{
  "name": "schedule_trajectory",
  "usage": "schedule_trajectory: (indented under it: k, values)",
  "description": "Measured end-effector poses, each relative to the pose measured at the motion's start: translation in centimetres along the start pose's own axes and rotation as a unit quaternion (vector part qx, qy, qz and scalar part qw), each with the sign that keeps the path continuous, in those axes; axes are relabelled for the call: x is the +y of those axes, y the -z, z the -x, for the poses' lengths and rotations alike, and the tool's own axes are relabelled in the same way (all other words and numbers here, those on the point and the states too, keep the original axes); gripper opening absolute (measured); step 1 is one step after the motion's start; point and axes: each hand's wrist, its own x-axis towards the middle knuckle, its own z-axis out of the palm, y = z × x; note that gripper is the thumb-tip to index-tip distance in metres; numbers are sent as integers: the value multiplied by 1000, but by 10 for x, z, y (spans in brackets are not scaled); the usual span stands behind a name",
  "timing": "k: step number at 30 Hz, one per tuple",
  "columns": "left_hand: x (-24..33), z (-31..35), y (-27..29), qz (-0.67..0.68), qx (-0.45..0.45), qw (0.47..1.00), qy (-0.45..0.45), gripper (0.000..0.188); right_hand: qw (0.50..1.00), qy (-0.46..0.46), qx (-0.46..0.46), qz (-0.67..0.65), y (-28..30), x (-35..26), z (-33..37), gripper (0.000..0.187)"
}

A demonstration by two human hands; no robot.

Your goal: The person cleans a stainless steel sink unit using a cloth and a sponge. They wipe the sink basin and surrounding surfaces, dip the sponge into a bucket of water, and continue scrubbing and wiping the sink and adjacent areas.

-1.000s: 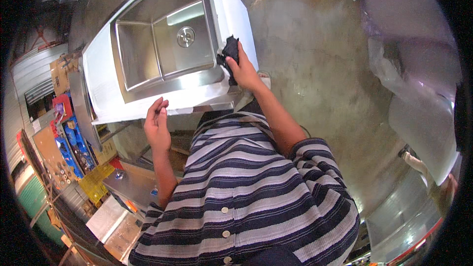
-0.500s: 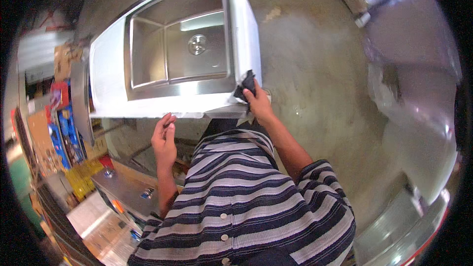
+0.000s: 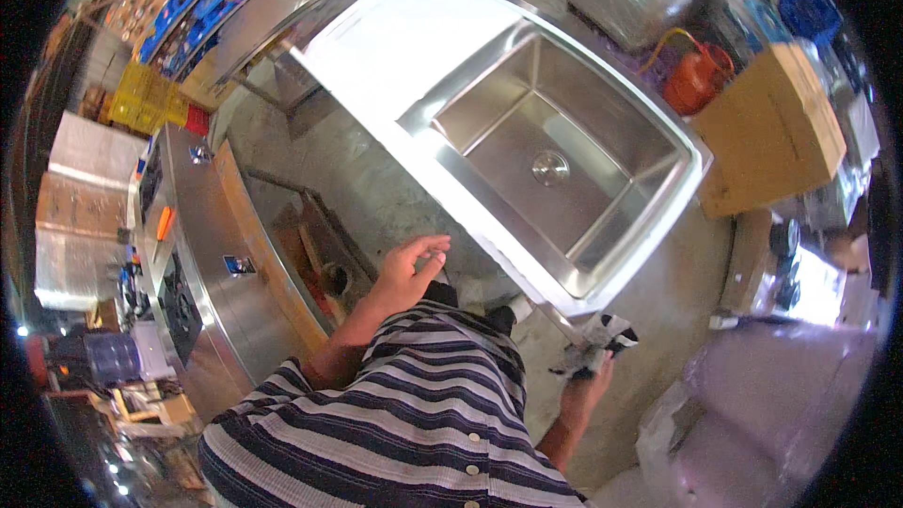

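The left hand [image 3: 411, 273], fingers loosely bent and released, is near the edge of a white-topped steel sink [image 3: 527, 155], whose underside is hidden; beyond the near corner, the right hand [image 3: 587, 389] grips a crumpled black-and-grey rag [image 3: 602, 339], fingertips indistinct.

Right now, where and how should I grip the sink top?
Take the sink top by its long near edge, probably from the body side: that edge is straight, faces the striped shirt and slants ahead of the empty left hand. The right hand holds a rag near the closest corner, so a two-handed grip would likely need it freed.
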Motion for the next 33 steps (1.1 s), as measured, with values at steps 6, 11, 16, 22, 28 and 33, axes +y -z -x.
schedule_trajectory:
  k: [6,11,16,22,28,33]
  values:
    - [-58,-14,75,54,56,997,-5,31,934,-30,-69,350,-62,-81,-17,35]
    - [-116,-32,160,95,149,984,-16,31,824,100,-129,543,-187,-96,-23,33]
    - [-174,-44,245,88,248,964,20,32,773,142,-197,586,-348,-108,-26,49]
    - [-212,-61,308,100,278,951,85,30,754,198,-269,565,-498,-91,-53,51]
    - [-244,-91,350,62,267,949,154,32,708,313,-319,547,-658,-70,-89,43]
    - [-257,-125,399,27,291,934,206,32,681,356,-379,516,-809,-70,-112,45]
